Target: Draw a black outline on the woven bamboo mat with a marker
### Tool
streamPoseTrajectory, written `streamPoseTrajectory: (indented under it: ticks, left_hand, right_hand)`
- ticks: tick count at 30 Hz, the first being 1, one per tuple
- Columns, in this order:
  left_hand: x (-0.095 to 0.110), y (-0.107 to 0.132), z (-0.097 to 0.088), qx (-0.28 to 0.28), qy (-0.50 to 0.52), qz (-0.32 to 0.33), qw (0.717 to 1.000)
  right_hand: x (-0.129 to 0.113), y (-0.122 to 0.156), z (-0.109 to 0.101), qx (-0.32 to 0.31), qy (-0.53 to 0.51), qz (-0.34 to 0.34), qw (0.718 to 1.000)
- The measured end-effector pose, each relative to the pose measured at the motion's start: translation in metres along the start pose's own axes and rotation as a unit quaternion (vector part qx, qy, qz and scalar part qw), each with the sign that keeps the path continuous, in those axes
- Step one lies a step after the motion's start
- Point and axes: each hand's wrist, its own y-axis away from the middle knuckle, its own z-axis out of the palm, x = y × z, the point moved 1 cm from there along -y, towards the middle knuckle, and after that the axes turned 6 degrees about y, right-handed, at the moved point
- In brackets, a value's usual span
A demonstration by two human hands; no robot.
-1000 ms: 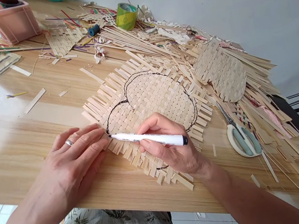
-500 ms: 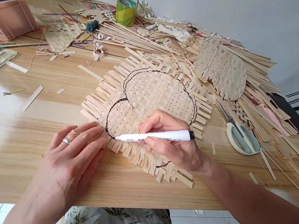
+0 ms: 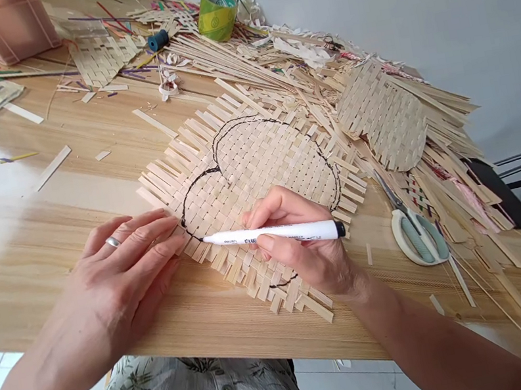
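A flat, diamond-shaped mat of pale woven wooden strips [image 3: 262, 175] is laid at the middle of the pale wood-grained counter [image 3: 213, 328], close to the near edge, where it can be reached comfortably by both arms. The left hand [image 3: 132, 263], on which a plain silver ring [image 3: 112, 241] is worn, is spread palm down with nothing gripped; its fingers lie nearly side by side, and their tips are set over the mat's left corner — presumably so that the loose strip ends are steadied against sliding. By the right hand [image 3: 301, 245], a slim white marker with a black end [image 3: 291, 233] is pinched between thumb and bent fingers, its barrel slanted low across the weave and its tip pointed left. Such a low hold seems chosen so that the point can be drawn along without catching in the gaps. The tip is set at the end of a black lobed outline [image 3: 220, 170]; another short stretch is seen at the near corner, but what lies under the right hand cannot be told. Both forearms are brought in from the near side, angled inward. The scissors with pale green-and-white handles [image 3: 410, 240] are laid to the right — within easy reach, apart from the mat.
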Motion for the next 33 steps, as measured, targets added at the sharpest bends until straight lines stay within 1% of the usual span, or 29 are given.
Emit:
streamPoseTrajectory:
  ticks: [4,7,15,18,26,33]
  left_hand:
    - [0.0004,0.0003,-0.0011,-0.001,-0.002,0.000,1.000]
    - [0.0001,-0.0005,-0.0005,-0.001,-0.005,0.007,1.000]
    - [-0.0006,-0.0006,0.0003,0.000,0.008,-0.011,1.000]
    - [-0.0002,-0.0007,-0.0005,0.002,0.011,-0.008,1.000]
    - [0.0005,-0.0010,-0.0008,-0.003,0.001,-0.008,1.000]
    - [0.0002,-0.0013,-0.0015,-0.002,0.008,-0.003,1.000]
  right_hand:
    - [-0.0017,0.0005,-0.0021,0.011,0.010,-0.003,1.000]
    - [-0.0017,0.0009,-0.0029,0.007,0.013,-0.004,1.000]
    - [0.0008,0.0028,-0.0034,0.002,0.000,-0.007,1.000]
    - [0.0003,0.0029,-0.0037,0.009,-0.004,-0.014,1.000]
    - [-0.0046,0.0016,-0.0036,0.025,0.038,0.000,0.999]
    - [-0.0026,0.0031,-0.0058,0.020,0.004,-0.022,1.000]
